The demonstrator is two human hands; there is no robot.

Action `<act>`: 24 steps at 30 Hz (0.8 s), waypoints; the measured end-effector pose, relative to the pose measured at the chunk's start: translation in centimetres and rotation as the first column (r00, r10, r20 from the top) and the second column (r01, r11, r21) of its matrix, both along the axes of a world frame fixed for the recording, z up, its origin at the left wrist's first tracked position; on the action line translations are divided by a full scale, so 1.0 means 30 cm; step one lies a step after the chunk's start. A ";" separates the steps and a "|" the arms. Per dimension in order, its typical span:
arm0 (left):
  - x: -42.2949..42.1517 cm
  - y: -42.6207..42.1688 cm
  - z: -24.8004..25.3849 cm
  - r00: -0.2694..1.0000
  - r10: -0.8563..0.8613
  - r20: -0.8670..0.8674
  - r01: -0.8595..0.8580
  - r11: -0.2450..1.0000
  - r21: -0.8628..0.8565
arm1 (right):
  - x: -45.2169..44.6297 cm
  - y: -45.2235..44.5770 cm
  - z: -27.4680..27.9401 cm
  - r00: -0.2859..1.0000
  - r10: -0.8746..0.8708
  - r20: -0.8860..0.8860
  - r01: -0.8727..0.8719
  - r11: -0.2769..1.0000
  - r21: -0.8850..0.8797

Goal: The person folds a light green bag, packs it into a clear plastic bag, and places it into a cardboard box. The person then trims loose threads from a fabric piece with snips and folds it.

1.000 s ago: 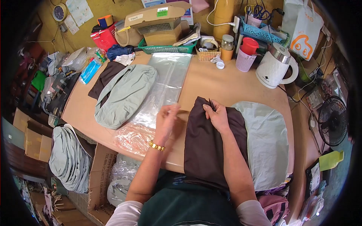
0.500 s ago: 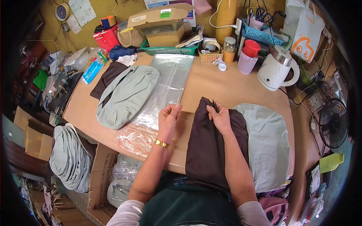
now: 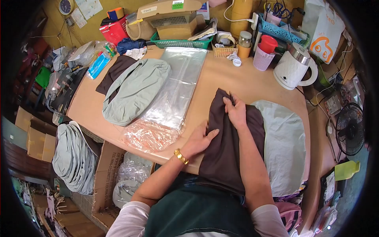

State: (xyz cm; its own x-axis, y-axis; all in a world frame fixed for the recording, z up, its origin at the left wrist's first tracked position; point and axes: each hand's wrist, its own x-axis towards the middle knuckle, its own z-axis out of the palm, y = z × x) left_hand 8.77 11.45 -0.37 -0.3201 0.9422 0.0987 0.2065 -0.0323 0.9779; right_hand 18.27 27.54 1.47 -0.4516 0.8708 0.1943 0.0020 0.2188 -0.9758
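A dark brown cloth (image 3: 221,154) lies over the table's front edge and hangs toward my lap. My right hand (image 3: 236,112) is closed near its upper end around small black thread snips (image 3: 231,98), their dark points sticking up past the fingers. The same hand rests against the cloth. My left hand (image 3: 202,139), with a gold bracelet at the wrist, is at the cloth's left edge, thumb spread over the fabric and fingers apart. A pale grey-green fabric piece (image 3: 285,146) lies to the right, partly under the brown cloth.
Clear plastic bags (image 3: 173,94) and a grey-green fabric cover (image 3: 138,91) lie on the left of the table (image 3: 211,75). A white kettle (image 3: 293,67) stands back right, near a pink cup (image 3: 263,59). A cardboard box (image 3: 106,177) sits below left.
My left hand has come down and right from above the table to the brown cloth's edge, its fingers opening. My right hand keeps the snips. The view has shifted slightly.
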 end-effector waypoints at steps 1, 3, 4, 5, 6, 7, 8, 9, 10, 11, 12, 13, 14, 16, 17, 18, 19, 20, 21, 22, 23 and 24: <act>0.014 -0.035 0.049 1.000 -0.002 0.004 0.002 1.000 -0.005 | 0.004 0.021 -0.001 0.997 -0.054 0.050 0.052 0.998 0.040; 0.012 -0.141 0.145 0.991 -0.132 0.027 0.130 0.892 -0.434 | 0.014 0.086 -0.017 0.983 -0.095 0.159 0.078 0.991 0.112; -0.001 -0.186 0.144 0.990 -0.135 0.031 0.134 0.888 -0.439 | 0.019 0.127 -0.033 0.982 -0.097 0.163 0.081 0.991 0.106; -0.015 -0.237 0.140 0.988 -0.118 -0.095 0.079 0.939 -0.335 | 0.022 0.166 -0.049 0.962 -0.148 0.230 0.096 0.970 0.222; -0.032 -0.284 0.140 0.973 -0.083 -0.217 0.034 0.975 -0.219 | 0.021 0.190 -0.060 0.935 -0.202 0.290 0.098 0.937 0.337; -0.058 -0.333 0.155 0.974 -0.082 -0.213 0.033 0.974 -0.223 | 0.022 0.192 -0.034 0.935 -0.199 0.295 0.094 0.938 0.333; -0.086 -0.380 0.180 0.988 -0.036 -0.147 -0.016 0.943 -0.333 | 0.029 0.197 -0.002 0.918 -0.173 0.358 0.073 0.958 0.277; -0.106 -0.410 0.194 0.996 0.017 -0.087 -0.054 0.895 -0.442 | 0.028 0.198 0.023 0.897 -0.145 0.417 0.056 0.974 0.219; -0.120 -0.422 0.183 0.996 0.019 -0.085 -0.054 0.894 -0.444 | 0.019 0.197 0.029 0.892 -0.144 0.429 0.040 0.969 0.242; -0.135 -0.430 0.157 0.995 0.096 -0.021 -0.096 0.904 -0.416 | 0.009 0.205 0.030 0.890 -0.142 0.433 0.038 0.970 0.240; -0.146 -0.434 0.134 0.984 0.171 0.045 -0.140 0.910 -0.390 | -0.002 0.221 0.024 0.898 -0.149 0.414 0.035 0.962 0.271; -0.127 -0.402 0.119 0.966 0.169 0.198 -0.106 0.950 -0.292 | -0.012 0.241 0.022 0.905 -0.157 0.396 0.031 0.952 0.305; -0.092 -0.344 0.105 0.927 0.147 0.346 -0.087 0.979 -0.184 | -0.018 0.266 0.026 0.900 -0.135 0.414 0.038 0.972 0.234; -0.044 -0.243 0.070 0.933 0.111 0.341 -0.087 0.993 -0.085 | 0.006 0.232 0.070 0.852 -0.153 0.500 -0.034 0.938 0.345; -0.014 -0.195 0.097 0.934 0.105 0.342 -0.082 0.993 -0.080 | 0.026 0.207 0.106 0.797 -0.182 0.575 -0.114 0.891 0.440; 0.021 -0.154 0.142 0.956 0.141 0.257 -0.110 0.985 -0.131 | 0.058 0.144 0.141 0.784 -0.183 0.593 -0.145 0.875 0.462; 0.036 -0.123 0.168 0.971 0.171 0.168 -0.141 0.974 -0.179 | 0.094 0.041 0.194 0.791 -0.202 0.578 -0.134 0.864 0.485; 0.034 -0.095 0.153 0.971 0.165 0.172 -0.135 0.976 -0.172 | 0.127 -0.064 0.226 0.797 -0.221 0.562 -0.123 0.851 0.510; 0.025 -0.061 0.117 0.980 0.179 0.082 -0.166 0.975 -0.145 | 0.159 -0.139 0.216 0.802 -0.258 0.539 -0.103 0.829 0.550; 0.011 -0.024 0.085 0.981 0.194 -0.009 -0.193 0.974 -0.115 | 0.189 -0.194 0.194 0.785 -0.262 0.561 -0.100 0.841 0.532; -0.010 0.015 0.067 0.983 0.185 -0.005 -0.184 0.977 -0.110 | 0.214 -0.235 0.167 0.782 -0.284 0.555 -0.061 0.850 0.522; -0.039 0.058 0.054 0.970 0.207 -0.124 -0.220 0.970 -0.103 | 0.232 -0.255 0.113 0.772 -0.311 0.554 -0.022 0.858 0.513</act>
State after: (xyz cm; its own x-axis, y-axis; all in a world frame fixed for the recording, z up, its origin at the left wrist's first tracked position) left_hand 7.61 13.18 1.26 -0.5083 0.8602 0.0405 0.3047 0.1357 0.9427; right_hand 25.24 19.89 4.84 -0.4914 0.8087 0.3235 0.6166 0.5853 -0.5266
